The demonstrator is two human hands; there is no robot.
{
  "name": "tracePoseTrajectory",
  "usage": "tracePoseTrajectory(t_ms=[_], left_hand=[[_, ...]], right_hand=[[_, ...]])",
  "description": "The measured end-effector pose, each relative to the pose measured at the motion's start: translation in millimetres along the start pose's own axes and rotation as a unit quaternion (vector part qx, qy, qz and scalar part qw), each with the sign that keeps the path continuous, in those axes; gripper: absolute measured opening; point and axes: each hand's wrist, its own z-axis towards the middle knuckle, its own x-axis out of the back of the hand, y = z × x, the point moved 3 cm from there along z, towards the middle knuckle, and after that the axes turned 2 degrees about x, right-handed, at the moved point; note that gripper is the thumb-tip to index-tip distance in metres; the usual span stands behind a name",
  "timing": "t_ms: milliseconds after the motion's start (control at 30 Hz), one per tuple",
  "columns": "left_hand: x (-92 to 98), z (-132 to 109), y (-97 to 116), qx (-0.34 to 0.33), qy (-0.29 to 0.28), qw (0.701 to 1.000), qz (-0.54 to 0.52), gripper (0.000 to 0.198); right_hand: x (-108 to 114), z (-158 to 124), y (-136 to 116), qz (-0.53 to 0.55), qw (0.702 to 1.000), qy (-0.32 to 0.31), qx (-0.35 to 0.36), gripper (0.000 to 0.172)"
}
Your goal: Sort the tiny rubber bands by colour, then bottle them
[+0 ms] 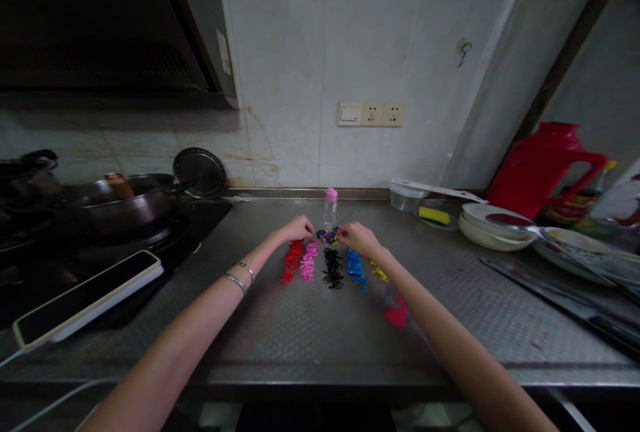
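Observation:
On the steel counter (310, 332) lie sorted rows of small elastic bands: red (292, 261), pink (309, 261), black (333, 268), blue (355, 267) and a few yellow (379, 273). Beyond them is a small mixed heap of bands (327, 235). My left hand (296, 228) and my right hand (358, 237) both reach into that heap, fingers pinched together at its edges. What each pinch holds is too small to name. A small clear bottle with a pink cap (331, 207) stands just behind the heap. A pink object (397, 315) lies under my right forearm.
A phone (87, 295) lies at the left by a stove with a dark wok (120, 204) and a lid (199, 173). On the right are stacked plates (493, 227), a plastic container (407, 196), a yellow sponge (434, 215), a red thermos jug (543, 165) and a knife (560, 299).

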Motion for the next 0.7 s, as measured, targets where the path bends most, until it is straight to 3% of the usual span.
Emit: tracePoseTrajectory(t_ms=[267, 467, 700], left_hand=[[-2.7, 4.1, -11.8, 0.004, 0.019, 1.000, -0.003, 0.028], [-7.6, 11.4, -12.7, -0.026, 0.018, 0.999, 0.010, 0.030], [-13.2, 16.4, -7.6, -0.045, 0.004, 0.999, 0.027, 0.029]], right_hand=[[-15.7, 27.9, -31.9, -0.012, 0.998, -0.050, 0.018, 0.025], [-23.8, 33.1, -30.9, -0.028, 0.998, -0.047, 0.011, 0.021], [-15.1, 33.2, -20.0, -0.003, 0.999, -0.037, -0.015, 0.021]])
